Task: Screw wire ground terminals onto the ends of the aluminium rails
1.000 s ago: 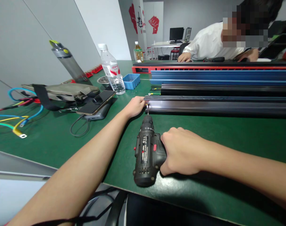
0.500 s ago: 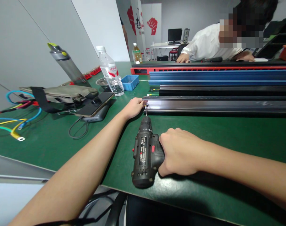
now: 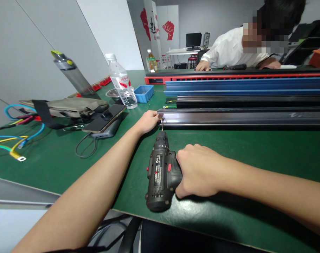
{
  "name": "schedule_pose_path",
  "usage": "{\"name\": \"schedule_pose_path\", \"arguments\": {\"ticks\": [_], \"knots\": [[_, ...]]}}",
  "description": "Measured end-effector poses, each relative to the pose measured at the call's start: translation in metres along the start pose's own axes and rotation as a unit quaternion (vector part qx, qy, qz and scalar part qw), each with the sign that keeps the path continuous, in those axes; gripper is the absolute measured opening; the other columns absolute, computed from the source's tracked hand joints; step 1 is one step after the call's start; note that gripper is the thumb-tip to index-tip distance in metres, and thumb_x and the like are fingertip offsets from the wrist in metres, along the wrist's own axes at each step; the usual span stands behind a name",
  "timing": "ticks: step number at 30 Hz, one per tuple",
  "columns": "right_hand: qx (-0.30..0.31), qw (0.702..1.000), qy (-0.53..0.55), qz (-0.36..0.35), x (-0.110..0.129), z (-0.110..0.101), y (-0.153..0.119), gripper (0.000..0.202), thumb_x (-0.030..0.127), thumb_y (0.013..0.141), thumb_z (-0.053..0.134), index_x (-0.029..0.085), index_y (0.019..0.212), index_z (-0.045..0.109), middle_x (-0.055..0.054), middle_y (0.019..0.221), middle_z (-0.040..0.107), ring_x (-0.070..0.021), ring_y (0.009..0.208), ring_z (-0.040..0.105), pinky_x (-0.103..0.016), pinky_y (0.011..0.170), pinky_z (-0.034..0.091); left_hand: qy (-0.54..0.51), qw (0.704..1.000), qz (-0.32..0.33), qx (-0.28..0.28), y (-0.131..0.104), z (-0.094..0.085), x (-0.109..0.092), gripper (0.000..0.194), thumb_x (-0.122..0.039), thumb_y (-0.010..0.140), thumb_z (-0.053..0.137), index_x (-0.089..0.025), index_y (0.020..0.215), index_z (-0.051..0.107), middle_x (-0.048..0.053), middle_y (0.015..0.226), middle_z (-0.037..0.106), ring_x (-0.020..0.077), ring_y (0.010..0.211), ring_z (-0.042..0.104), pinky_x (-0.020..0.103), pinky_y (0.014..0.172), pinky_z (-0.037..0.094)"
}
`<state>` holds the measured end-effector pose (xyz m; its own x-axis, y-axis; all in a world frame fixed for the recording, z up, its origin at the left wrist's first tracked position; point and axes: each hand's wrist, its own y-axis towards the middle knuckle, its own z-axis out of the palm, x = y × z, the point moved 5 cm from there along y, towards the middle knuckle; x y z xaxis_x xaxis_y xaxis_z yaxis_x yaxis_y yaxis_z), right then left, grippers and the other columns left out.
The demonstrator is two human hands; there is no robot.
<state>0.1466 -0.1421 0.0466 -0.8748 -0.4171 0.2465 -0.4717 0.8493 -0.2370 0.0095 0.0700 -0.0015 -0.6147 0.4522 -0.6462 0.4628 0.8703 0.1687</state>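
My right hand is wrapped round the handle of a black cordless drill, which lies on its side just above the green table. Its bit points away from me and meets the left end of a long dark metal profile. The drill's light brightens that end. At the same end, my left hand has its fingers closed on the profile's edge. Its fingertips are partly hidden, and a small fastener at the bit's tip is too small to make out.
Behind lie another dark profile, a blue profile and a red slotted strip. On the left are a water bottle, a blue bin, a phone, a bag and cables. A person in white leans over the far side.
The view has shifted slightly, so everything sits a little further left. Both hands, the drill and the profile keep the same positions relative to one another.
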Motion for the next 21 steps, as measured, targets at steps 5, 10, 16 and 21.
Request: {"name": "schedule_pose_path", "arguments": {"ticks": [5, 10, 16, 21], "knots": [[-0.001, 1.0, 0.007, 0.009, -0.0022, 0.0004, 0.0002, 0.048, 0.059, 0.058, 0.075, 0.018, 0.082, 0.079, -0.011, 0.07, 0.072, -0.0246, 0.058, 0.066, -0.029, 0.047, 0.038, -0.001, 1.0, -0.016, 0.002, 0.0002, -0.0002, -0.0005, 0.05, -0.063, 0.083, 0.047, -0.016, 0.066, 0.055, 0.001, 0.066, 0.053, 0.0173, 0.07, 0.046, 0.028, 0.067, 0.035], [0.004, 1.0, 0.007, 0.012, -0.0024, -0.0001, 0.0004, 0.048, 0.059, 0.058, 0.076, 0.018, 0.082, 0.079, -0.011, 0.071, 0.072, -0.0262, 0.059, 0.067, -0.031, 0.049, 0.041, -0.007, 1.0, -0.026, 0.001, 0.0004, -0.0002, 0.0001, 0.046, -0.059, 0.08, 0.049, -0.016, 0.067, 0.056, 0.001, 0.065, 0.051, 0.0175, 0.069, 0.045, 0.029, 0.068, 0.035], [0.008, 1.0, 0.004, 0.015, -0.0021, 0.0015, 0.0011, 0.051, 0.06, 0.059, 0.075, 0.017, 0.085, 0.08, -0.013, 0.074, 0.073, -0.0274, 0.063, 0.069, -0.032, 0.053, 0.046, -0.009, 0.999, -0.035, 0.0, 0.0004, -0.0001, -0.0012, 0.037, -0.051, 0.075, 0.05, -0.016, 0.064, 0.056, 0.001, 0.065, 0.05, 0.0172, 0.069, 0.046, 0.03, 0.069, 0.034], [0.007, 1.0, 0.005, 0.013, -0.0024, 0.0021, 0.0013, 0.051, 0.06, 0.058, 0.075, 0.017, 0.084, 0.08, -0.012, 0.072, 0.073, -0.0263, 0.062, 0.068, -0.031, 0.053, 0.045, -0.011, 0.999, -0.043, -0.007, -0.0015, -0.0008, -0.0052, 0.032, -0.047, 0.073, 0.05, -0.017, 0.062, 0.054, 0.0, 0.063, 0.05, 0.0168, 0.068, 0.045, 0.03, 0.067, 0.033]]}}
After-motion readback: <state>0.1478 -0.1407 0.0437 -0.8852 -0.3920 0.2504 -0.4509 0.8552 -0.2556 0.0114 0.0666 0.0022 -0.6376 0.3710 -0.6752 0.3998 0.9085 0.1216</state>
